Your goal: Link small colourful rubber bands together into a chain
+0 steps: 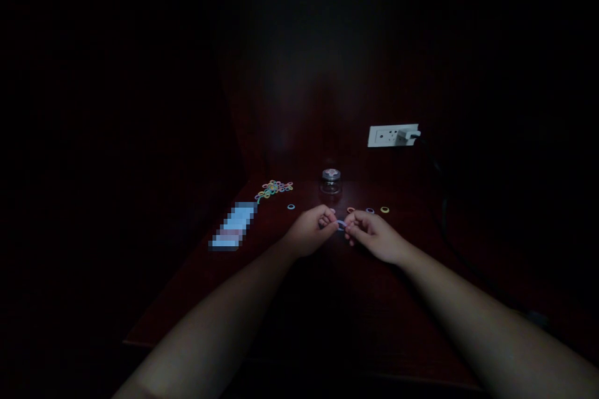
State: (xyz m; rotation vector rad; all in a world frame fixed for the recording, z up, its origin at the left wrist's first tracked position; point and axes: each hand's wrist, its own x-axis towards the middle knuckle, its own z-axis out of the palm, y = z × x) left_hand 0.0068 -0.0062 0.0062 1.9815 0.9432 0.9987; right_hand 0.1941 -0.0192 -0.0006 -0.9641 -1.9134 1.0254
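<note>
A small purple-blue ring (341,224) is stretched between my two hands, above the dark red table. My left hand (312,229) pinches its left side between thumb and fingers. On its right side, my right hand (374,235) pinches it the same way. Just beyond my hands lie an orange ring (350,210), a second purple ring (370,211) and a yellow ring (384,209). A pink ring (332,211) is partly hidden behind my left hand. Further left lies a blue ring (291,207).
A clear lidded jar (331,182) stands behind my hands. To its left is a pile of colourful rings (274,189). A bright, pixelated flat object (234,226) lies at the table's left. The wall socket (392,136) holds a plug with a dark cable (444,218) hanging down.
</note>
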